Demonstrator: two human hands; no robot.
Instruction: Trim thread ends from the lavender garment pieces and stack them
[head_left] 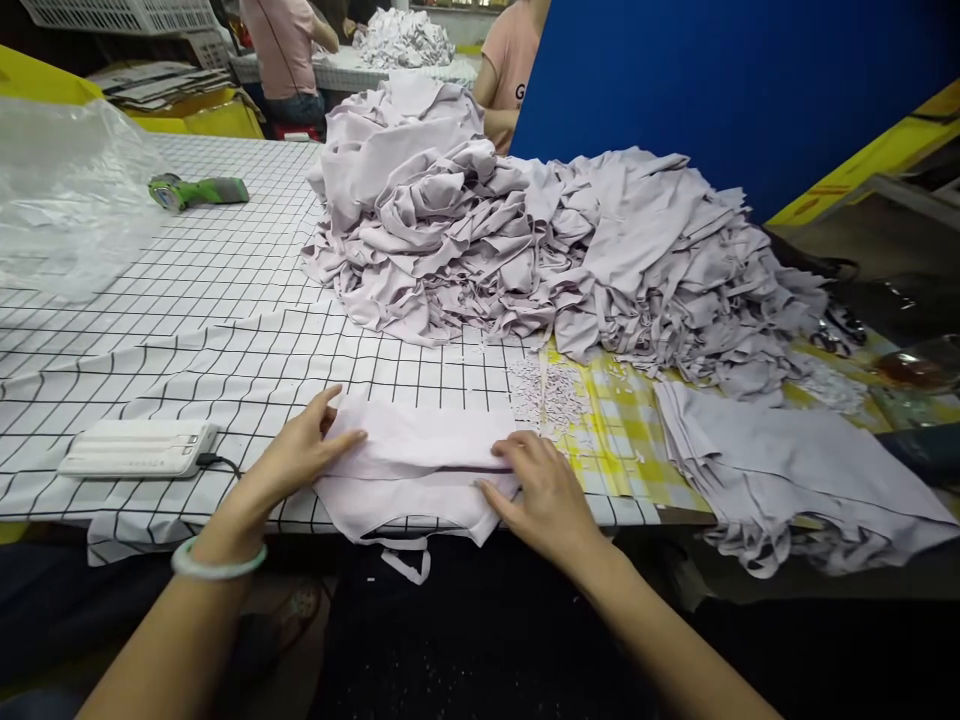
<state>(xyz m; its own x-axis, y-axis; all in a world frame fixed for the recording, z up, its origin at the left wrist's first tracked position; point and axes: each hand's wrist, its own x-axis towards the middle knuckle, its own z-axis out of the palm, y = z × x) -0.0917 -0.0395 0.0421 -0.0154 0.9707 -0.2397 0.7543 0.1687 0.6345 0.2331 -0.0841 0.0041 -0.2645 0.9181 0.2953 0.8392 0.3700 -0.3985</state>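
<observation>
A pale lilac garment (420,440) with a curved lower edge and thin straps (409,565) lies folded over at the table's front edge, its straps hanging past it. My left hand (304,445) rests at its left side, thumb stretched over the cloth and index finger apart from it; the other fingers are partly hidden. At the right side, my right hand (540,490) has its fingertips and thumb closing on the folded layers. A stack of similar lilac pieces (787,450) lies to the right, straps drooping over the edge.
Behind my hands rises a large heap of lilac garments (465,220). A white power bank (139,448) with a cable lies left, a green handheld tool (199,191) and clear plastic bag (67,200) farther back. Scraps litter the yellow checked cloth (615,420). Two people work beyond.
</observation>
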